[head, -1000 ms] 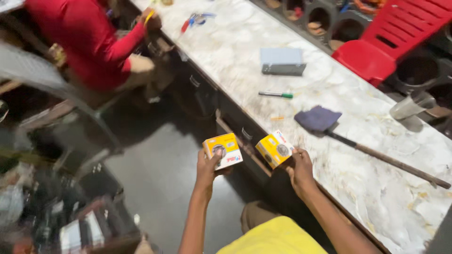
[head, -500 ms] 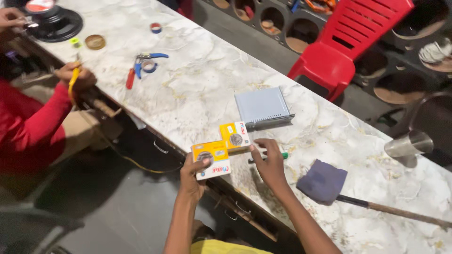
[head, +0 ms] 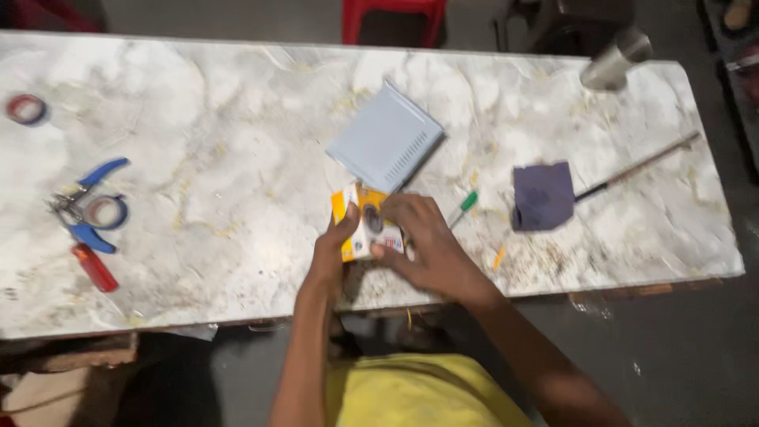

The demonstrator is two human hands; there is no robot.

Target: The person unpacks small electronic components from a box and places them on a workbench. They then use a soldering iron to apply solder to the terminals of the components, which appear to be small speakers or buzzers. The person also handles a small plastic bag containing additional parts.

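Observation:
Both my hands grip a small yellow and white cardboard box (head: 360, 221) over the near middle of a white marble-patterned table (head: 237, 158). My left hand (head: 336, 257) clasps its left side with the thumb on the front face. My right hand (head: 419, 241) covers its right side and top. Whether there is a second box behind my right hand I cannot tell. Just beyond the box lies a flat grey case (head: 386, 142) with slots along one edge.
A green-handled screwdriver (head: 462, 208) lies right of my hands, then a dark cloth (head: 542, 195) over a long rod (head: 640, 164). A steel cup (head: 615, 62) stands far right. Blue pliers with a tape ring (head: 91, 209), a red lighter (head: 95, 267) and a tape roll (head: 26, 108) lie left.
The view has swung to face the table squarely. My hands have brought the two boxes together into one held bundle over the table. The person in red has left the view.

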